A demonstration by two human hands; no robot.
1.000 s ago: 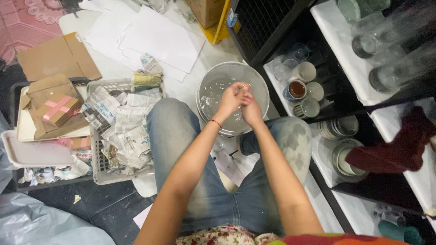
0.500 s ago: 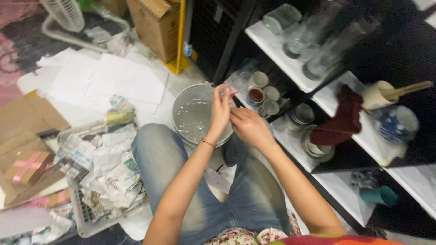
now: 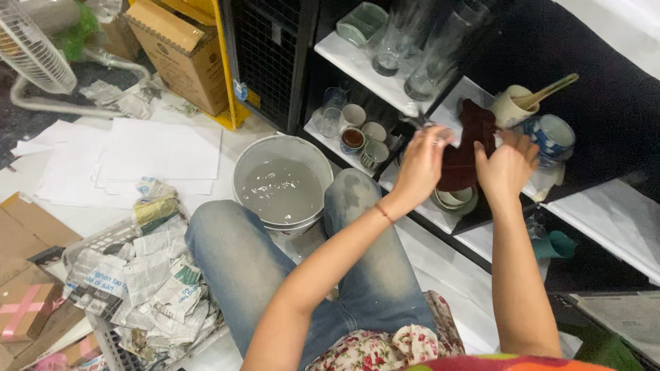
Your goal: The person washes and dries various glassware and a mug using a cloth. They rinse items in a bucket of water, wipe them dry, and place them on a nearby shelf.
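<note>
At the far left a plastic basket [image 3: 113, 302] filled with crumpled newspaper [image 3: 155, 288] is seen on the floor, with white paper sheets [image 3: 151, 151] spread beyond it. Next, between the knees, a grey bucket of cloudy water [image 3: 282, 189] stands untouched; nothing is seen lying in it. Further right, at the black shelf unit, the left hand [image 3: 421, 163] is closed around a small clear glass object [image 3: 430, 130], blurred so that its kind cannot be told, and it is held against a dark red cloth [image 3: 464, 154] draped over the white shelf edge [image 3: 474, 237]. The right hand [image 3: 505, 168] is pressed onto that cloth with fingers curled; whether the cloth is actually gripped cannot be told. Judging from this, the washing of this piece appears finished and the drying is in hand; the piece has not yet been set down among the small cups [image 3: 357, 130] and tall glasses [image 3: 405, 48] standing on the shelves.
</note>
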